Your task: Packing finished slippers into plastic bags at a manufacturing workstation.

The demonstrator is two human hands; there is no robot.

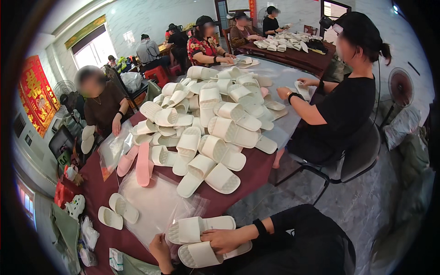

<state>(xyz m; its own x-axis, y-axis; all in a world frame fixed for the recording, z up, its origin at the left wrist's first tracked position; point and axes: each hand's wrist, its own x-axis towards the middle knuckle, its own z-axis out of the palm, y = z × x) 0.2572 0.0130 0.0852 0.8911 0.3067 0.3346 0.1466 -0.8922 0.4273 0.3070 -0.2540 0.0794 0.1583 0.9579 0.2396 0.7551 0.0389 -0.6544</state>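
White slippers [190,230] are paired beside the bags [149,201], held by the right hand [223,240]; whether anything is pinched by the left hand [160,250] cannot be told. The pile [222,126] is left unbagged.

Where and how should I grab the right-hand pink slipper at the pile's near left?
Probably best with your left hand, pinching the pink slipper by its rounded near end, from your side: that end points toward you, clear of the white slippers behind.

Gold character [35,86], on red wall hanging [38,98]
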